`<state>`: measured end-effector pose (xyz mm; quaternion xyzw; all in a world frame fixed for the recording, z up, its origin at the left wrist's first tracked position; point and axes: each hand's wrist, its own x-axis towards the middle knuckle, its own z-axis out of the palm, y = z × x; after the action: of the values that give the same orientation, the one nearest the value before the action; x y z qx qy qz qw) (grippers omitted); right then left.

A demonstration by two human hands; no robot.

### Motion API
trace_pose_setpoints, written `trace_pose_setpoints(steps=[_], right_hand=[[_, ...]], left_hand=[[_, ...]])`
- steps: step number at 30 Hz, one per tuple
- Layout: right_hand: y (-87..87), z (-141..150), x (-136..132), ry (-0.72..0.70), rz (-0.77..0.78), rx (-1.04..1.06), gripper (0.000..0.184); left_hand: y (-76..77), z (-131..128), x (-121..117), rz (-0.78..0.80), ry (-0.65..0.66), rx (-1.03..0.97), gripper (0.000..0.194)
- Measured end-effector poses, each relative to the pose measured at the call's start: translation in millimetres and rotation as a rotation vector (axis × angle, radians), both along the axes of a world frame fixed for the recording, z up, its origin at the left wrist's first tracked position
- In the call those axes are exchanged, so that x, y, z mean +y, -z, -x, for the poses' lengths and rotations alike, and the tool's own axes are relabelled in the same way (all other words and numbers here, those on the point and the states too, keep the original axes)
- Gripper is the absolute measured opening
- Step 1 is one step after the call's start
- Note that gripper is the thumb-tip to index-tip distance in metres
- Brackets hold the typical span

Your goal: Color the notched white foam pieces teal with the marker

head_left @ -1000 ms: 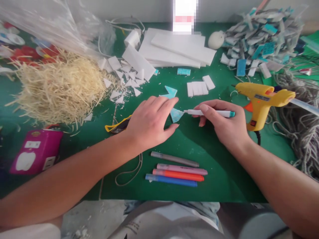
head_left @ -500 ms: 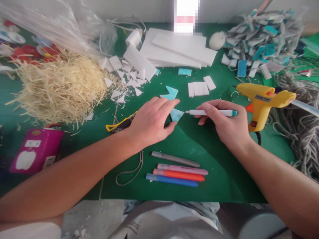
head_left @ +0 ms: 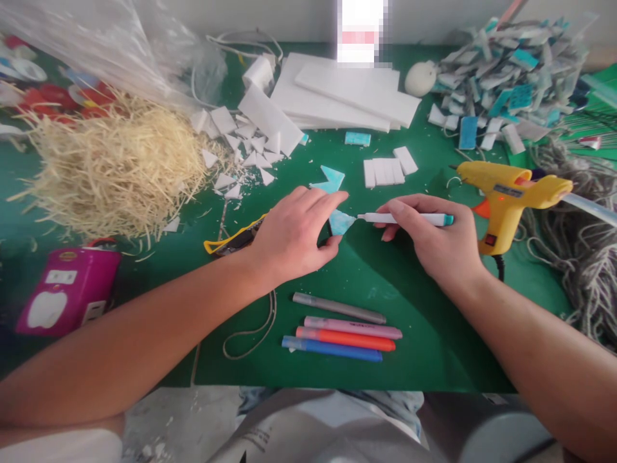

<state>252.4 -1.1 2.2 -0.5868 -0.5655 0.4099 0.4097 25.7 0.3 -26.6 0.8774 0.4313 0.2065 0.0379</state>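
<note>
My left hand holds a small light-blue triangular piece flat on the green table, thumb at its near side and fingers at its far side; the palm hides its left part. In my right hand is a white marker with a teal end, gripped between thumb and fingers. Its tip meets the right corner of the triangle. Just beyond my left fingers lies a notched light-blue foam piece. A yellow-and-black utility knife is partly hidden under my left hand.
Several markers lie nearer my body. A yellow hot glue gun stands right of my right hand, by grey yarn. White foam scraps, foam sheets, straw and a magenta box surround the work spot.
The marker and my right hand have shifted very slightly left. My left hand keeps its hold on the triangle, almost unmoved.
</note>
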Motion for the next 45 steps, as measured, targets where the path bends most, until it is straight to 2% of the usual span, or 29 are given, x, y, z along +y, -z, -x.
trace_pose_setpoints(steps=[19,32,45], right_hand=[[0.9,-1.1,0.5,-0.020,-0.014,-0.007,0.021],[0.0,0.2,0.4,0.017,-0.003,0.007,0.021],[1.6,1.0,0.2,0.010,0.009,0.000,0.020]], left_hand=[[0.1,0.1,-0.4,-0.007,-0.006,0.014,0.048],[0.4,0.4,-0.1,-0.002,-0.009,0.014,0.048],[0.8,-0.4,0.8,-0.054,0.009,-0.017,0.046]])
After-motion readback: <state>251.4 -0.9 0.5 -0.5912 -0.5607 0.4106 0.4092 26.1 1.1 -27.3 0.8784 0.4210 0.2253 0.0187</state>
